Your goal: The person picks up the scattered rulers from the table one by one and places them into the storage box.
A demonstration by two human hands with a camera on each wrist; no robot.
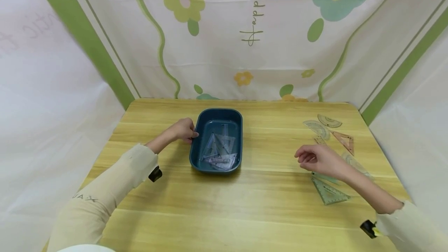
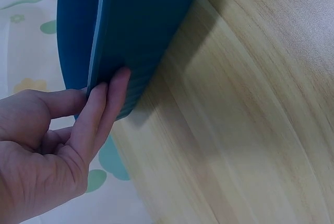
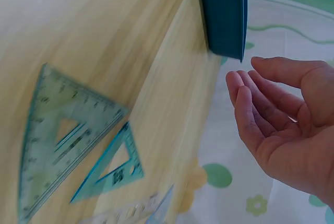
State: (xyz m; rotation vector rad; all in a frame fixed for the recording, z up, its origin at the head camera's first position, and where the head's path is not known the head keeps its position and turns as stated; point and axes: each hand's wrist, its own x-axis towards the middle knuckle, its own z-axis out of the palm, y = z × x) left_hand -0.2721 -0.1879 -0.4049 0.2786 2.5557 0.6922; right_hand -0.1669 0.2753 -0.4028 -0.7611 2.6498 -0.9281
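A white fabric backdrop [image 1: 210,57], printed with green bands, flowers and the word "Happy" running sideways, rises behind the far edge and along the left and right sides. In front of it spreads the wood-grain table [image 1: 259,209]. From the near left and near right come 2 pale sleeves [image 1: 108,186]. The dark blue bin [image 1: 218,115] sits on the table, left of the middle and towards the far side, its long sides running near to far. The right hand [image 1: 316,158] is in the air to the right of the bin and well apart from it, its fingers loosely bent, thumb clear of the fingertips, holding nothing. The left hand [image 1: 185,129] pinches the bin's left wall at the rim, with 2 fingers against the outer face. Inside the bin, towards the near end, lies an overlapping heap of clear set squares [image 1: 224,149]. On the right of the table, the green set square [image 3: 68,109] lies nearest, and just beyond it is a smaller teal set square [image 3: 117,176]. A pale clear piece [image 1: 358,165] is partly hidden by the right forearm. Farther back are 2 clear protractors [image 1: 319,128], with an orange set square [image 1: 340,137] just nearer. Smallest are 2 black devices [image 1: 155,174], 1 by each sleeve's cuff.
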